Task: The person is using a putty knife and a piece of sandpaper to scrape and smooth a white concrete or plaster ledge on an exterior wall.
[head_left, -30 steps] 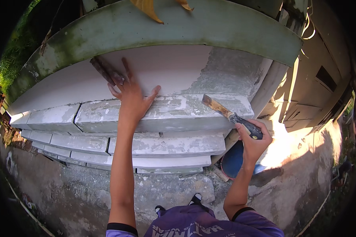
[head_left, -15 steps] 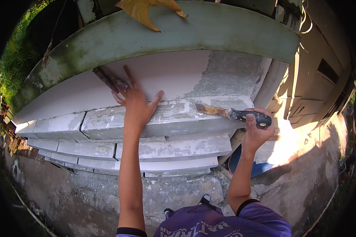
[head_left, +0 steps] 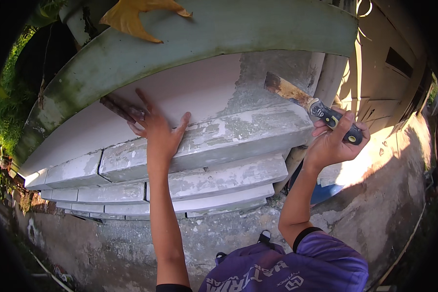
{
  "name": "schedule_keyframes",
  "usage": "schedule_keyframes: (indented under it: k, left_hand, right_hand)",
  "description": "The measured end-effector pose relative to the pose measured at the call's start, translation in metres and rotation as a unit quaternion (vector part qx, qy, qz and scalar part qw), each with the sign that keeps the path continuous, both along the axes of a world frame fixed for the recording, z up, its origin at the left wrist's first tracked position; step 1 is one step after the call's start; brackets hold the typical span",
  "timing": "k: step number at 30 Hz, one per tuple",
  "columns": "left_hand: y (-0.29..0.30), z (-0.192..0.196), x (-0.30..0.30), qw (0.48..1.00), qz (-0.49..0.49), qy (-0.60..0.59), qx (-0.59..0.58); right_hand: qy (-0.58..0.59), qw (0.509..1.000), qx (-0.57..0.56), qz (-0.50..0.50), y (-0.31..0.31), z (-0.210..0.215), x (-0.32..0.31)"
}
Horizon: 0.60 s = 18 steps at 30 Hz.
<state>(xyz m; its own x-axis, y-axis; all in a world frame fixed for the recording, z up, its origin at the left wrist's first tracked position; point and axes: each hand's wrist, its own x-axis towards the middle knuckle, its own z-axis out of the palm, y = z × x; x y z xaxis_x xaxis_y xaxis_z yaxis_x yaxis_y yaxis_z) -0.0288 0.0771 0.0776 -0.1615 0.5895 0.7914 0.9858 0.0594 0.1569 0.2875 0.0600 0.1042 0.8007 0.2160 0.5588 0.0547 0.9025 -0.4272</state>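
Observation:
My right hand (head_left: 332, 146) is closed around the black handle of a putty knife (head_left: 288, 91). Its stained, rust-brown blade points up and left, above the grey, unpainted part of a wall panel (head_left: 272, 78), apparently clear of the surface. My left hand (head_left: 159, 131) lies with thumb and index finger spread on the white-coated part of the panel (head_left: 194, 85), just above the ledge. Beside its fingers is a dark, elongated shape (head_left: 118, 109); whether it is a shadow or an object I cannot tell. Below, the stepped ledge (head_left: 214, 134) has patchy white coating over grey.
A curved greenish board (head_left: 194, 41) overhangs the panel, with a dry yellow leaf (head_left: 136, 17) on top. Lower slabs (head_left: 219, 177) step down toward the concrete floor (head_left: 107, 243). A blue container (head_left: 323, 193) stands beneath my right forearm. Green plants (head_left: 7, 82) grow at far left.
My right hand has moved right and slightly up with the putty knife, and the blade has tilted upward, away from the ledge. The view has shifted; my left hand keeps its place on the panel.

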Motion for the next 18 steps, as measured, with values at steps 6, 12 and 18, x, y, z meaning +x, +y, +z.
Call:
schedule_keyframes:
  k: [6,12,18]
  left_hand:
    - [-0.001,0.001,0.0,1.0,0.003,-0.011,-0.002]
    - [0.002,-0.001,0.001,1.0,0.004,-0.011,-0.002]
    - [-0.002,0.002,-0.005,1.0,-0.013,-0.012,0.003]
  right_hand:
    - [-0.045,0.996,0.023,0.075,0.013,-0.004,-0.048]
    - [-0.107,0.974,-0.106,0.17,-0.018,-0.018,-0.017]
    - [-0.386,0.879,-0.278,0.025,-0.04,-0.038,-0.001]
